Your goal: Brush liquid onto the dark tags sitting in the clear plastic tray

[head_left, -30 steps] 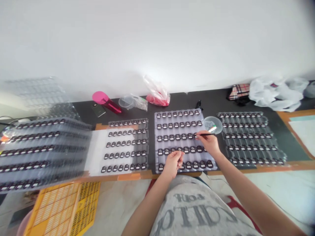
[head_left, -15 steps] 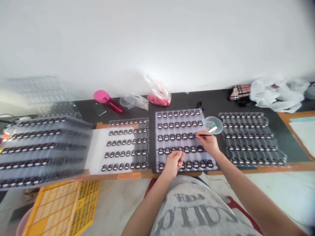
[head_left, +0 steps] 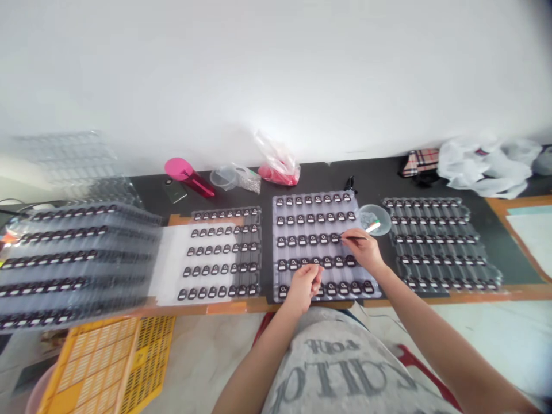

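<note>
A pale plastic tray (head_left: 297, 229) holds rows of small black parts with white labels. Over its right side, my right hand (head_left: 362, 250) is closed on a thin dark tool (head_left: 357, 237), whose tip is at a black part (head_left: 335, 238) in the middle row. My left hand (head_left: 305, 283) rests closed above the tray's lower rows, its fingers curled together; whatever they hold, if anything, is too small to make out. Just right of the tray sits a clear round dish (head_left: 385, 221) with a white and green item (head_left: 373, 225) in it.
Filled trays stand to the right (head_left: 435, 241) and left (head_left: 248, 247), with stacked trays (head_left: 129, 253) farther left. Along the wall are a pink bottle (head_left: 190, 175), a phone (head_left: 175, 191), bags (head_left: 280, 172) and white plastic bags (head_left: 483, 164). A yellow crate (head_left: 95, 362) is below.
My right hand and the dark tool have shifted very slightly left. My left hand has stayed in place.
</note>
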Available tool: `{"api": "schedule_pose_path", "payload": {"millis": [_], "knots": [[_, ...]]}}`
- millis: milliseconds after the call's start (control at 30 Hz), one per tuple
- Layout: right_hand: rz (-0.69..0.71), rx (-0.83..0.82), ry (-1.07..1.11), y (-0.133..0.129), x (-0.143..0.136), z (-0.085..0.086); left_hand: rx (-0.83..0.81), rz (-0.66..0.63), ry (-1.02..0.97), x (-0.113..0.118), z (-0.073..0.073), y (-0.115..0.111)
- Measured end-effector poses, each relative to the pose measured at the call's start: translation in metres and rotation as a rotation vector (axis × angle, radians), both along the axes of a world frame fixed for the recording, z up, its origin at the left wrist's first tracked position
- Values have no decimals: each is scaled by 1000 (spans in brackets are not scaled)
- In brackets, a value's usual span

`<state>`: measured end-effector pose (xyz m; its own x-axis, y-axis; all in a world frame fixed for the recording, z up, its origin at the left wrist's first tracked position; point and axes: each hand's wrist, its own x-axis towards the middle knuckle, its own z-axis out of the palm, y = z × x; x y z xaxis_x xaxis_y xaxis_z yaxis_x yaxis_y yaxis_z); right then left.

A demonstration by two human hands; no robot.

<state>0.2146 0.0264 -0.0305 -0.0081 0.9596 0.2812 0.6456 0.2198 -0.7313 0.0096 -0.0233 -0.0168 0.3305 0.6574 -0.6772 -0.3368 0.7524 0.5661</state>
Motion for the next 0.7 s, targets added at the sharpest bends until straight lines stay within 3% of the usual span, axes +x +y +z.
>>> {"api": "schedule_pose_path", "payload": {"millis": [700], "knots": [[-3, -14, -16, 4, 0, -1, -5, 5, 0, -1, 0, 2]]}}
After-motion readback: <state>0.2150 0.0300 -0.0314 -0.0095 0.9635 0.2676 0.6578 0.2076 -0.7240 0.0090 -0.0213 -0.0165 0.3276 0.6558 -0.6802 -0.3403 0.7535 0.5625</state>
